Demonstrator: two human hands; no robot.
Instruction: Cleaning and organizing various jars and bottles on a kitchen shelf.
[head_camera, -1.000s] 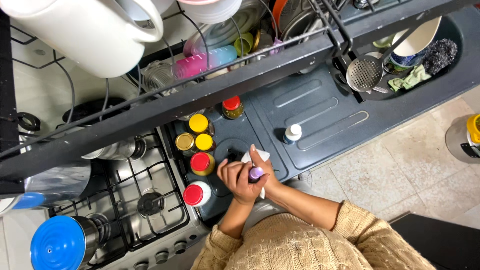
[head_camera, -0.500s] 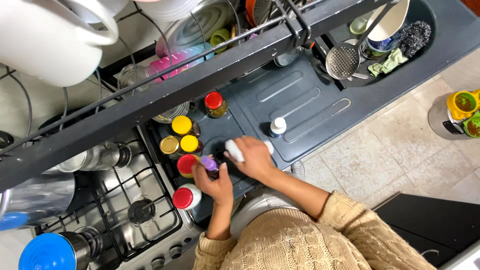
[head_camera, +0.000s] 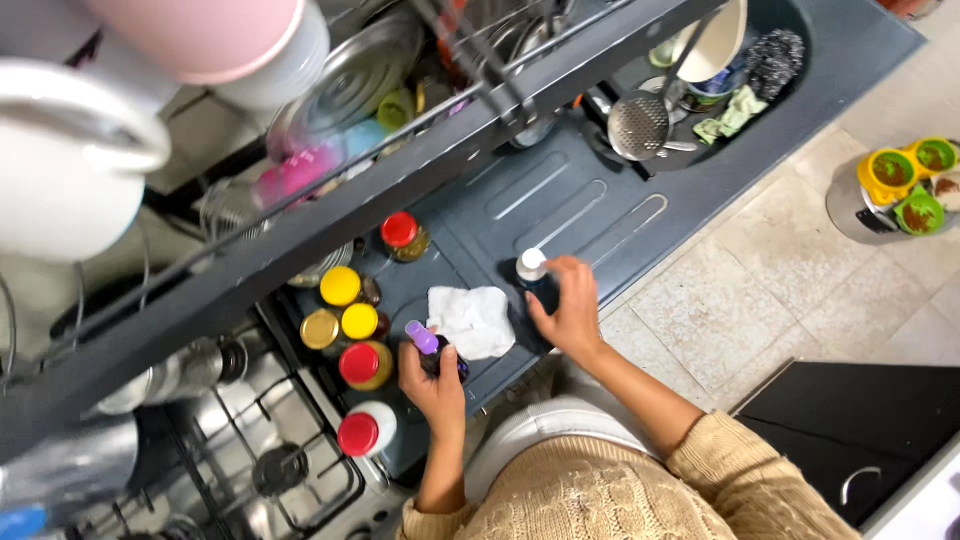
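My left hand (head_camera: 432, 385) holds a small dark bottle with a purple cap (head_camera: 428, 343) just above the dark grey counter (head_camera: 600, 215). My right hand (head_camera: 570, 305) is closed around a dark bottle with a white cap (head_camera: 533, 272) standing on the counter's drainboard. Between the two hands lies a crumpled white cloth (head_camera: 473, 320). To the left of my left hand stand several jars with yellow and red lids (head_camera: 352, 335), and a white bottle with a red cap (head_camera: 363, 432) lies near the stove.
A gas stove (head_camera: 250, 465) with pots sits at the left. A dish rack shelf (head_camera: 330, 215) with cups, lids and a white jug hangs overhead. The sink (head_camera: 800, 85) at upper right holds a skimmer, bowl and scrubber. Green-and-yellow containers (head_camera: 905, 175) stand on the tiled floor.
My right hand has let go of the white cloth and moved right to grip the white-capped bottle. My left hand still holds the purple-capped bottle. The view has shifted.
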